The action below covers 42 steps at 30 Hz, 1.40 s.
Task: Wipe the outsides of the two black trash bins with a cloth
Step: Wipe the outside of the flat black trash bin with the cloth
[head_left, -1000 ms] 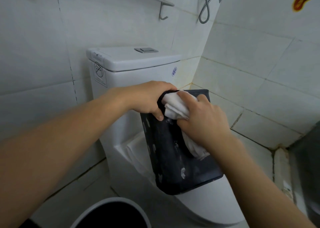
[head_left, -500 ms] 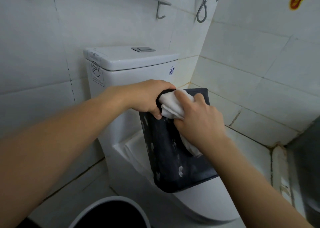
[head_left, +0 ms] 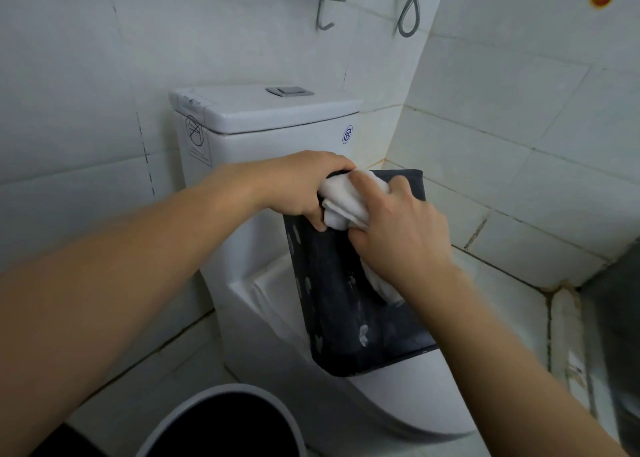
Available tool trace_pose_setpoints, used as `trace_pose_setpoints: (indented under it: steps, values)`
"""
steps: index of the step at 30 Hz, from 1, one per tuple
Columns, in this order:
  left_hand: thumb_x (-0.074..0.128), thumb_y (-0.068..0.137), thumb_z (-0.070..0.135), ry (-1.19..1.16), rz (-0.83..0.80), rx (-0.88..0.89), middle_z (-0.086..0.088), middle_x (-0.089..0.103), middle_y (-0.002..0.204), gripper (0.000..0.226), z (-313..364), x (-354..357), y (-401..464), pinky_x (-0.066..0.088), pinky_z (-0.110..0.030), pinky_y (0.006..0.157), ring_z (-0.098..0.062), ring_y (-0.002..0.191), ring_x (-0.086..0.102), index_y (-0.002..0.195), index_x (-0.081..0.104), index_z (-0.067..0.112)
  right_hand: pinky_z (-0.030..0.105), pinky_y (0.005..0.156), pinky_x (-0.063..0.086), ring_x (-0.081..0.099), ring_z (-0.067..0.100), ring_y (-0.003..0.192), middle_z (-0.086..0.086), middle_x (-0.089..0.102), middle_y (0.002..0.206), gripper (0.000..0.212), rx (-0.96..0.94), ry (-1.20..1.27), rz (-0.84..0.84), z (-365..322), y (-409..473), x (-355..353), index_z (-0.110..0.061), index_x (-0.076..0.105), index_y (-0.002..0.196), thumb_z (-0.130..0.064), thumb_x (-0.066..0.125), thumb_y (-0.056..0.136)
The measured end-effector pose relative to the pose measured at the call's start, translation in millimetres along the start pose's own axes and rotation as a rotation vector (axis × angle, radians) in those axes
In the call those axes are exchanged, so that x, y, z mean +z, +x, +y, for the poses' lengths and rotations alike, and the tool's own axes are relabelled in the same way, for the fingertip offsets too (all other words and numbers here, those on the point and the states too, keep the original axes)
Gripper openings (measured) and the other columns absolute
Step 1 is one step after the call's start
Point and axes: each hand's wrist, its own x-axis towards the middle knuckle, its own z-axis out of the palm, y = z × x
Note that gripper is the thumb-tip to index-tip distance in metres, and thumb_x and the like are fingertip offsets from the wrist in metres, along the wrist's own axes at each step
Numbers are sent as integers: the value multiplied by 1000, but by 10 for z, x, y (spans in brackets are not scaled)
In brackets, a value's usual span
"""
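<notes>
Head view: a rectangular black bin [head_left: 349,304] is held up in front of the toilet [head_left: 263,151], tilted, apart from the floor.
Left hand [head_left: 294,186]: it grips the bin's upper rim, fingers curled over the edge.
Right hand [head_left: 398,234]: it holds a bunched white cloth [head_left: 346,203] and presses it on the bin's side near the rim.
Marks: pale spots remain on the lower wall.
Advice: I think firm downward strokes work best, with the left hand bracing.
Second bin [head_left: 221,422]: round, below, seemingly on the floor.

I am seeing a white ceramic toilet [head_left: 263,134]; above its cistern a grey metal hook [head_left: 323,13] and grey looped hose [head_left: 410,9] are hanging.
</notes>
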Motion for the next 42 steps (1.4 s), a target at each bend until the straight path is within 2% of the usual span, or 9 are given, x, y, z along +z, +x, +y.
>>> trace_pose_setpoints:
  steps: [3,8,12,16,23,27,34,39,42]
  values:
    - [90,62,8,3,-6,-13,11,56,123,91,21,-4,-12,42,-13,84,-9,110,51,140,48,25,30,48,26,34,26,56,1,37,91,56,1,-22,-29,43,-78,-14,-34,40,135,-33,55,81]
    - [88,63,11,-1,-20,-23,5,57,126,84,31,-2,-20,48,-36,97,-15,114,55,137,50,23,20,43,10,10,12,43,2,35,78,57,-29,-44,-17,113,-364,51,-27,53,124,-25,67,69]
    - [88,64,9,14,-9,-26,5,53,135,91,38,5,-13,43,-31,102,-14,122,50,143,45,23,24,44,13,16,17,44,2,34,84,53,-5,-61,17,61,-182,28,-28,48,127,-25,62,76]
    - [89,64,8,12,-10,-12,11,53,132,92,13,5,3,37,-21,90,-11,119,49,143,45,25,30,48,25,20,15,49,2,34,93,50,49,-5,7,-6,8,2,-32,40,131,-26,54,83]
    - [87,69,12,12,-16,-39,6,47,142,94,-38,15,9,39,-31,105,-14,127,46,148,38,24,25,43,22,19,16,45,0,36,86,55,-8,-33,-53,195,-323,60,-31,43,130,-30,60,77]
    - [85,72,14,20,6,-49,2,36,149,105,-41,108,36,34,-34,111,-16,137,34,156,22,25,23,43,21,18,16,44,1,39,82,55,30,26,-7,262,-341,128,-32,50,128,-29,63,75]
    - [94,53,38,140,52,-59,5,33,144,129,53,262,-33,32,-43,111,-20,135,28,155,16,28,26,44,22,25,20,47,0,41,85,55,65,49,11,301,-335,172,-33,48,131,-30,60,78]
    - [94,54,43,233,41,-96,1,32,145,131,43,247,-20,31,-42,112,-23,137,27,155,15,18,30,51,30,36,24,58,-1,40,96,67,43,56,-71,283,-328,138,-46,28,144,-34,55,84]
    - [94,55,41,218,48,-85,-1,33,143,128,31,262,-24,30,-36,112,-22,135,28,154,18,16,25,44,22,24,18,47,0,38,86,61,-2,40,-42,304,-387,161,-39,42,135,-31,61,79]
